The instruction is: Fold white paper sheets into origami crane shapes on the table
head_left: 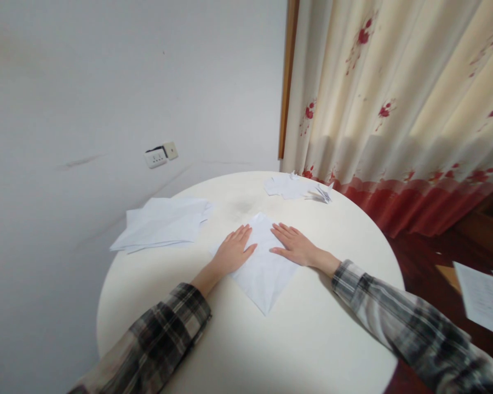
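The white paper lies flat, partly beneath the left fingers and right fingers, all outstretched

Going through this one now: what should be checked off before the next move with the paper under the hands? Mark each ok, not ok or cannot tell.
1. Left hand flat on the paper, nothing gripped: ok.
2. Right hand flat on the paper's other side, nothing gripped: ok.
3. Paper resting on the white table, one corner pointing toward the person: ok.
4. Paper's upper side edges visible for checking alignment: not ok, the hands partly cover them.
5. Stack of sheets apart from both hands: ok, it lies to the left.
6. Crease quality: cannot tell, too faint at this size.
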Demonstrator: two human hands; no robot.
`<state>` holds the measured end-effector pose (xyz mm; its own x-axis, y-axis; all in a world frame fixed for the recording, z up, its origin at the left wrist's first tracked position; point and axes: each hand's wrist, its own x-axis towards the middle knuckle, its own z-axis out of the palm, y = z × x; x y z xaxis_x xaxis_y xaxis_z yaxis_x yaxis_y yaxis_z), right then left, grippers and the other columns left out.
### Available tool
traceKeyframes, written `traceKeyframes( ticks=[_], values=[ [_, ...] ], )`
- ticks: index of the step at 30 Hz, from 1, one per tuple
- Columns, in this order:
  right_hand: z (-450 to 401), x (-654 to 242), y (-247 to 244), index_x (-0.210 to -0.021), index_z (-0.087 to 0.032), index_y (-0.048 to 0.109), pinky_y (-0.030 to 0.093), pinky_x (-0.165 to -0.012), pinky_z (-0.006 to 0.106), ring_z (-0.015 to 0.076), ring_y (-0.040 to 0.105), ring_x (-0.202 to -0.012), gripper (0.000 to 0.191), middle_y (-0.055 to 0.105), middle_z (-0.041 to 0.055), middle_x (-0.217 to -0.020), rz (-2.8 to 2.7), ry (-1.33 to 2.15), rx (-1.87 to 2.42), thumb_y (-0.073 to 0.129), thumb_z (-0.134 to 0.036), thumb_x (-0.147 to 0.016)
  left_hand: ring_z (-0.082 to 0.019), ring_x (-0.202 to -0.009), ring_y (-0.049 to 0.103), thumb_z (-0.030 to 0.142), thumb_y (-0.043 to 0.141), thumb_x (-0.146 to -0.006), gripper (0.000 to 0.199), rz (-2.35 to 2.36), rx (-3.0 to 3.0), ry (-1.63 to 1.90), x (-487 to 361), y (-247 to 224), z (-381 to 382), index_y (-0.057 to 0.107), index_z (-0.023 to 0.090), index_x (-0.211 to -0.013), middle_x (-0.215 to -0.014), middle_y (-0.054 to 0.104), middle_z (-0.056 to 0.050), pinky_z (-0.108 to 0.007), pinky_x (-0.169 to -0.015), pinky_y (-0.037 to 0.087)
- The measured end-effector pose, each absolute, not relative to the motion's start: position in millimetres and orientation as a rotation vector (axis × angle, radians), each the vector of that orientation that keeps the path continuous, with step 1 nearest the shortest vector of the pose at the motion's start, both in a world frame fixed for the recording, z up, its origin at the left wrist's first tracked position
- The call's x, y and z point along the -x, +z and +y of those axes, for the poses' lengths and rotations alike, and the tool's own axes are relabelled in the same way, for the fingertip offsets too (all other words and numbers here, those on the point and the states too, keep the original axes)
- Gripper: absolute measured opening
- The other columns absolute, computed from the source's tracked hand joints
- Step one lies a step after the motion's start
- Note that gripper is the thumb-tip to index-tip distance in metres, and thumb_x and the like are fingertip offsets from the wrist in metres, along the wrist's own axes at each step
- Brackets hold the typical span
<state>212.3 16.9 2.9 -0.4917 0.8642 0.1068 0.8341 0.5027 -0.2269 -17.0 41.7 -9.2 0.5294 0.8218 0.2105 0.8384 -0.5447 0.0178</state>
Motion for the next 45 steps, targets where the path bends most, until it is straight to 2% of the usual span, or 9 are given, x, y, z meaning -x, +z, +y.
traceKeyframes(
  ticks=[11, 17, 21, 25, 30, 35, 38, 41, 45],
  values=[
    [17, -213, 4, -0.138, -0.018, 0.027, 0.016, -0.108, 0.043, 0.0237, 0.016, -0.134, 0.076, 0.023, 0.0075, -0.145, -2.438, 0.320, 1.450, 0.024, -0.068, -0.080, -0.020, -0.132, 0.024, 0.043, 0.027, -0.088, 0.054, -1.458, 2.662, -0.300, 17, -11, 42, 0.031, 0.014, -0.134, -0.142, 0.031, -0.008, -0.037, -0.106, 0.024],
    [27, -220, -1, -0.129, -0.013, 0.042, 0.020, -0.109, 0.041, 0.0233, 0.034, -0.127, 0.074, 0.039, 0.0124, -0.136, -1.765, 0.732, 1.394, 0.026, -0.066, -0.081, -0.021, -0.132, 0.025, 0.042, 0.027, -0.089, 0.054, -1.472, 2.664, -0.262, 16, -12, 41, 0.031, 0.012, -0.134, -0.142, 0.030, -0.008, -0.038, -0.106, 0.023],
    [33, -227, -5, -0.111, -0.013, 0.056, 0.033, -0.101, 0.042, 0.0239, 0.052, -0.112, 0.064, 0.059, 0.0149, -0.116, -1.217, 0.963, 1.168, 0.032, -0.063, -0.080, -0.021, -0.131, 0.025, 0.041, 0.028, -0.089, 0.054, -1.482, 2.664, -0.248, 16, -10, 39, 0.032, 0.011, -0.133, -0.142, 0.030, -0.009, -0.038, -0.106, 0.024],
    [37, -230, -7, -0.091, -0.014, 0.062, 0.040, -0.095, 0.039, 0.0229, 0.060, -0.100, 0.052, 0.067, 0.0132, -0.097, -0.974, 1.045, 1.055, 0.039, -0.060, -0.079, -0.021, -0.131, 0.025, 0.041, 0.029, -0.089, 0.053, -1.483, 2.672, -0.255, 17, -10, 39, 0.032, 0.012, -0.133, -0.142, 0.030, -0.009, -0.038, -0.106, 0.024],
    [33, -224, -4, -0.077, -0.017, 0.062, 0.044, -0.085, 0.036, 0.0200, 0.061, -0.086, 0.039, 0.068, 0.0079, -0.086, -1.289, 0.808, 1.185, 0.042, -0.050, -0.081, -0.021, -0.129, 0.030, 0.041, 0.031, -0.089, 0.052, -1.442, 2.642, -0.304, 17, -11, 41, 0.036, 0.010, -0.131, -0.140, 0.035, -0.010, -0.036, -0.105, 0.025],
    [21, -217, 2, -0.089, -0.018, 0.062, 0.042, -0.085, 0.034, 0.0185, 0.057, -0.089, 0.022, 0.065, 0.0062, -0.092, -1.829, 0.357, 1.251, 0.045, -0.031, -0.083, -0.024, -0.114, 0.045, 0.049, 0.035, -0.086, 0.052, -1.386, 2.514, -0.378, 9, 0, 35, 0.049, 0.012, -0.119, -0.123, 0.052, -0.013, -0.035, -0.096, 0.034],
    [19, -216, 2, -0.094, -0.018, 0.061, 0.042, -0.087, 0.034, 0.0183, 0.056, -0.093, 0.021, 0.064, 0.0068, -0.096, -1.974, 0.245, 1.229, 0.045, -0.024, -0.083, -0.025, -0.099, 0.051, 0.052, 0.036, -0.085, 0.047, -1.414, 2.436, -0.357, 4, 10, 28, 0.057, 0.015, -0.106, -0.103, 0.058, -0.013, -0.036, -0.083, 0.041],
    [19, -215, 1, -0.099, -0.017, 0.059, 0.042, -0.088, 0.033, 0.0182, 0.055, -0.096, 0.022, 0.063, 0.0076, -0.099, -2.038, 0.199, 1.255, 0.045, -0.021, -0.082, -0.025, -0.091, 0.052, 0.050, 0.039, -0.084, 0.041, -1.445, 2.375, -0.338, 1, 16, 23, 0.060, 0.016, -0.092, -0.090, 0.057, -0.012, -0.037, -0.077, 0.041],
    [14, -209, 3, -0.105, -0.016, 0.056, 0.043, -0.088, 0.033, 0.0183, 0.055, -0.098, 0.025, 0.062, 0.0088, -0.103, -2.134, 0.134, 1.255, 0.045, -0.022, -0.083, -0.024, -0.095, 0.053, 0.039, 0.042, -0.085, 0.031, -1.388, 2.424, -0.390, 0, 12, 25, 0.058, 0.013, -0.094, -0.096, 0.058, -0.012, -0.038, -0.084, 0.040]
  ],
)
